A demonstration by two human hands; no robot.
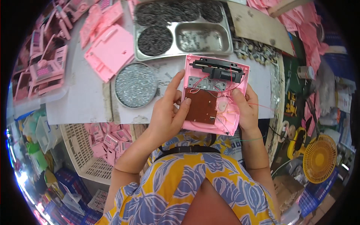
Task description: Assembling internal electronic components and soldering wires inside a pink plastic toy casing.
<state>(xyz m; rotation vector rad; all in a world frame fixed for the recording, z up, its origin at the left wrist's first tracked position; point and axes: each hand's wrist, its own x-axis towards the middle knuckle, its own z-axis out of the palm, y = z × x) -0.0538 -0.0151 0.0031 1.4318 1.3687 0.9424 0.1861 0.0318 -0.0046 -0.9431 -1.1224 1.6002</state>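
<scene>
You have the pink housing (235, 118) open side up at the near edge of the tabletop (86, 113), directly in front of you. The fingers of your left hand (170, 107) grip its left side, thumb by the brown board (201, 107); those of your right hand (245, 108) close around its right side, thumb inside the wall.

The loose wiring looks like the main risk. A red wire (262, 107) runs out to the right past your hand, and a green wire (250, 140) crosses near your right wrist; either could snag and strain its joint if you turn the housing. Your left thumb could press the board askew, and tilting might shift the black mechanism (225, 73) if it is unfastened, which you cannot tell from here.

On the far side, the metal tray (174, 53) is close to the housing, so there's little room that way. The round dish (127, 106) leaves only a modest gap left of your left hand. Bare tabletop lies farther left, toward the near edge.
</scene>
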